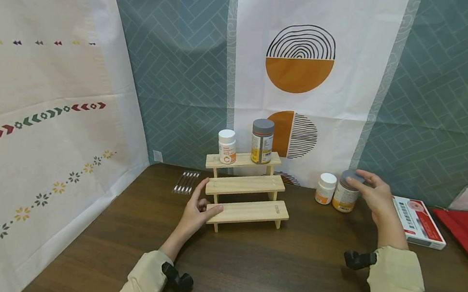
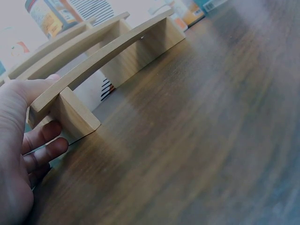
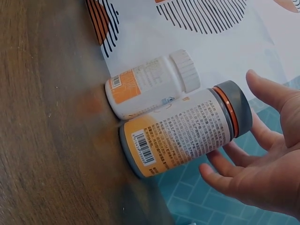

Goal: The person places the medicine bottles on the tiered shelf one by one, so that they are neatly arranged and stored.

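The brown worktop (image 1: 271, 267) carried a three-step wooden rack (image 1: 246, 185), whose lowest step (image 1: 248, 212) the fingers of the left hand (image 1: 194, 213) gripped at its left end. To the right stood a grey-capped jar (image 1: 345, 199), the fingers of the right hand (image 1: 378, 195) spread open about its cap (image 3: 241, 107), and a smaller white bottle (image 1: 325, 189) beside it.

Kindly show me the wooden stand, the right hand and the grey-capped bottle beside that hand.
Wooden stand (image 1: 245, 185), head view: middle step's top.
Right hand (image 1: 375, 196), head view: middle of the hand.
Grey-capped bottle (image 3: 183, 131), right wrist view: printed label.
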### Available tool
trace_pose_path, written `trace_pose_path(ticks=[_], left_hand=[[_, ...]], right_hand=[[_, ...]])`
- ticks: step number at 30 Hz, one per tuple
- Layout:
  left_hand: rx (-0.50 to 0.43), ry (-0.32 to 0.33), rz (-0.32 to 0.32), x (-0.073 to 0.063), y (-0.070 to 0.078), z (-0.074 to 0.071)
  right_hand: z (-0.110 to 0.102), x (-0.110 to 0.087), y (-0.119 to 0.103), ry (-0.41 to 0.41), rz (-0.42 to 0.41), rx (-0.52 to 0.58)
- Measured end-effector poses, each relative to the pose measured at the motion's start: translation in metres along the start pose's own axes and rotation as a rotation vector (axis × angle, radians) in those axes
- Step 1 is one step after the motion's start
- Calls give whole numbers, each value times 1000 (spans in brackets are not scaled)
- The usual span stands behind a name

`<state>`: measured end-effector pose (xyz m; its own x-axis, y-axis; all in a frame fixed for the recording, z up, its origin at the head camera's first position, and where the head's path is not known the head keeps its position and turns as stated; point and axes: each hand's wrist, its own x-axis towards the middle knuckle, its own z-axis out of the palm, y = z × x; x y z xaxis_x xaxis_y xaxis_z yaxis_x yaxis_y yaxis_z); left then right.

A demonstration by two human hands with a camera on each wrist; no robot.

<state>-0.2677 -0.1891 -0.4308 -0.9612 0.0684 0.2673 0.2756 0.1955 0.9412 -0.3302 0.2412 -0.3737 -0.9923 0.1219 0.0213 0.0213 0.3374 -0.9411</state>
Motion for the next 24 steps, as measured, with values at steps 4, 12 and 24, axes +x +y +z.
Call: trace_pose_path(ticks=[4, 12, 24], left_hand=[[3, 1, -4, 0, 0, 0], [3, 4, -11, 0, 1, 1], [-3, 5, -11, 0, 2, 1]], right_hand=[[-1, 0, 1, -25, -5, -7], [-4, 0, 4, -60, -16, -8], [-6, 2, 13, -78, -20, 44]])
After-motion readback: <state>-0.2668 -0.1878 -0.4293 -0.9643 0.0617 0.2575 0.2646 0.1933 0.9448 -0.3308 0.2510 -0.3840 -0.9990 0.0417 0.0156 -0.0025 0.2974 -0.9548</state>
